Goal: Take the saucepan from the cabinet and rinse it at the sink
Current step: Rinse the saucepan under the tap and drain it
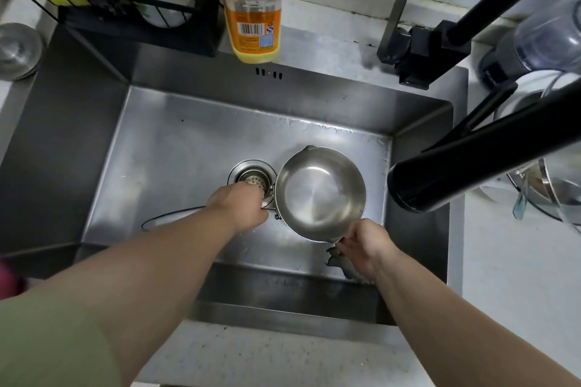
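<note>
Steel saucepan point(320, 192) sits low in the sink point(176, 141), just right of the drain strainer point(251, 177). My left hand point(240, 204) is closed around its handle, my right hand point(364, 245) pinches the near rim. I'd tilt it under the black faucet spout point(440, 179) and swirl.

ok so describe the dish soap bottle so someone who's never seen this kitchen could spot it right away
Start at the steel sink and look to its back ledge, about midway along. The dish soap bottle stands there, between the black wire rack and the black faucet. It is the only yellow bottle with an orange label and barcode.
</note>
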